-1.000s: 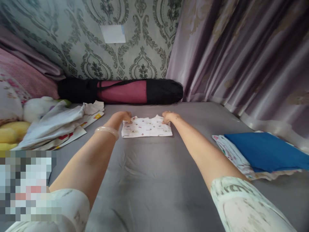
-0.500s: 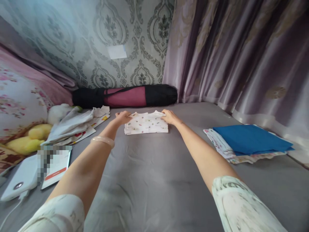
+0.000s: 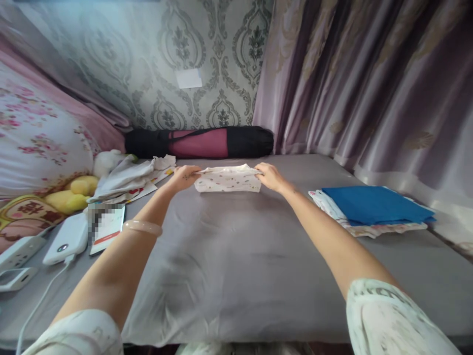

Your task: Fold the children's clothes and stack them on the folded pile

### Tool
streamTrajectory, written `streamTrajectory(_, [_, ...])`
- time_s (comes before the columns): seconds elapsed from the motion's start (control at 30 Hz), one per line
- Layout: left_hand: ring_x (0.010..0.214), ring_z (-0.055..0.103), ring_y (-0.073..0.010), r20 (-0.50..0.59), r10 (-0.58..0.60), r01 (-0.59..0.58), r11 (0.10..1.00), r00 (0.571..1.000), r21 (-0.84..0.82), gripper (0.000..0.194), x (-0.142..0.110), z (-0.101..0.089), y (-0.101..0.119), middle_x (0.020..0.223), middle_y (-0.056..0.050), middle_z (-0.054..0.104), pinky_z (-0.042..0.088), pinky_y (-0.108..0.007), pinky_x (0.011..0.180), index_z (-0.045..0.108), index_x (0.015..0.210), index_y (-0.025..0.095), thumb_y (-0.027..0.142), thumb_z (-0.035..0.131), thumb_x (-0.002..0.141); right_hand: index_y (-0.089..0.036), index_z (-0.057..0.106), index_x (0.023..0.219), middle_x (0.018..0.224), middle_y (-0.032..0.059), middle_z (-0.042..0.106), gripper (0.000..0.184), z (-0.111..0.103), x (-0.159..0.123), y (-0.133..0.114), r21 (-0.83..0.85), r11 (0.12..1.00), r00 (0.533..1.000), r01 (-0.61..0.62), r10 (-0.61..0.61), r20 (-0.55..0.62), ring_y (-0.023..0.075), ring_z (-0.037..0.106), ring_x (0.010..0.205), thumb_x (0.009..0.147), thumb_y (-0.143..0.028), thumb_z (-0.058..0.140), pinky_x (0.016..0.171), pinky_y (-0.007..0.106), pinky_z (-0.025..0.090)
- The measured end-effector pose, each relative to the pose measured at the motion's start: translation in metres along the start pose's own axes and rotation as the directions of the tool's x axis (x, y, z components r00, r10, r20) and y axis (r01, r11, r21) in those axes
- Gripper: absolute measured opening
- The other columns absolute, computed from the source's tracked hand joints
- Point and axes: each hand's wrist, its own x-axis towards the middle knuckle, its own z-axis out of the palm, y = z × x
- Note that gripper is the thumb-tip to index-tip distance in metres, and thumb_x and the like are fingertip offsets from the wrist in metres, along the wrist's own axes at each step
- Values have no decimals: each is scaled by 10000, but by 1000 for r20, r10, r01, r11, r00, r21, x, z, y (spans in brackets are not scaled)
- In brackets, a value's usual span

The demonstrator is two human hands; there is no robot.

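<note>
A small white garment (image 3: 227,182) with a tiny print, folded into a strip, is stretched between my hands over the grey sheet (image 3: 229,256). My left hand (image 3: 185,176) pinches its left upper corner. At the opposite upper corner, my right hand (image 3: 269,176) is closed on the cloth. The garment's top edge is raised toward me, and its lower part hangs down near the sheet. Whether the lower edge touches the sheet I cannot tell. A pale bangle (image 3: 142,227) circles my left forearm.
Folded clothes with a blue piece (image 3: 373,204) on top lie right. Left are loose grey-white clothes (image 3: 127,180), yellow plush (image 3: 74,195), a phone (image 3: 109,229), a white power bank (image 3: 68,239) with cable and a power strip (image 3: 22,251). A black-and-maroon rolled bag (image 3: 199,143) lies along the wall.
Both hands have lifted the garment's upper edge from the sheet; it lay flat before and now tilts up. The camera view has shifted, bringing the power strip and the bed's front edge into sight.
</note>
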Motion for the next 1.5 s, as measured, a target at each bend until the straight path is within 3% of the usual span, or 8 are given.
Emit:
streamTrajectory(0.2, [925, 653, -204, -77, 26, -15, 990, 997, 141, 357, -50, 25, 4, 1019, -44, 738, 216, -441, 1105, 693, 1069, 250, 262, 406, 856, -199, 655, 1010, 1023, 62, 655, 259, 9, -52, -16, -53, 990, 992, 128, -129, -16, 212, 547, 983, 869, -91, 466, 891, 310, 373])
streamTrajectory(0.43, [1075, 614, -203, -16, 180, -174, 970, 984, 169, 419, -93, 46, 1, 1135, -44, 706, 142, -451, 1139, 685, 1114, 288, 223, 351, 869, -197, 655, 1045, 1068, 81, 641, 330, 25, -92, -26, -99, 977, 980, 189, -182, 74, 223, 518, 1012, 875, -54, 411, 938, 338, 359])
streamTrajectory(0.8, [1227, 533, -228, 186, 196, -228, 959, 963, 168, 531, -122, 55, -1, 1311, -61, 614, 99, -514, 1142, 635, 1201, 274, 141, 382, 754, -197, 633, 1196, 1218, 88, 598, 503, 27, -120, -34, -89, 973, 950, 215, -187, 252, 215, 496, 1110, 843, 19, 347, 955, 340, 376])
streamTrajectory(0.9, [1211, 547, -240, 181, 160, -185, 974, 970, 131, 481, -121, 52, 3, 1298, -65, 623, 122, -517, 1140, 646, 1172, 257, 175, 407, 762, -213, 661, 1179, 1253, 78, 594, 546, 22, -116, -36, -92, 982, 946, 165, -131, 296, 218, 501, 1137, 788, 40, 375, 978, 353, 366])
streamTrajectory(1.0, [1139, 597, -223, 76, 79, -86, 991, 994, 99, 408, -108, 56, 11, 1215, -70, 672, 183, -494, 1132, 649, 1148, 237, 237, 374, 845, -202, 692, 1136, 1270, 80, 602, 488, 24, -101, -47, -106, 992, 965, 75, -45, 260, 224, 515, 1150, 812, -4, 385, 1013, 369, 351])
streamTrajectory(1.13, [1185, 569, -225, -6, 112, -111, 991, 994, 77, 402, -83, 73, 29, 1260, -71, 646, 242, -490, 1110, 610, 1202, 239, 322, 333, 923, -160, 547, 1336, 1402, 99, 518, 469, 44, -72, -74, -96, 995, 986, -10, 26, 163, 231, 431, 1302, 930, -142, 313, 1106, 406, 276])
streamTrajectory(1.3, [1372, 380, -264, 113, 215, -227, 969, 970, 102, 476, -62, 91, 43, 1438, -115, 489, 197, -543, 1126, 489, 1353, 203, 394, 362, 936, -99, 368, 1461, 1547, 120, 313, 531, 71, -49, -97, -118, 992, 971, -47, 73, 229, 254, 212, 1445, 988, -308, 252, 1171, 489, 139])
streamTrajectory(1.5, [1450, 209, -296, 261, 241, -271, 959, 935, 83, 697, -55, 94, 35, 1543, -108, 331, 62, -565, 1156, 336, 1474, 213, 620, 349, 908, -124, 290, 1504, 1584, 88, 218, 584, 80, -46, -92, -93, 995, 936, -48, 78, 343, 240, 119, 1470, 989, -382, 194, 1180, 508, 56])
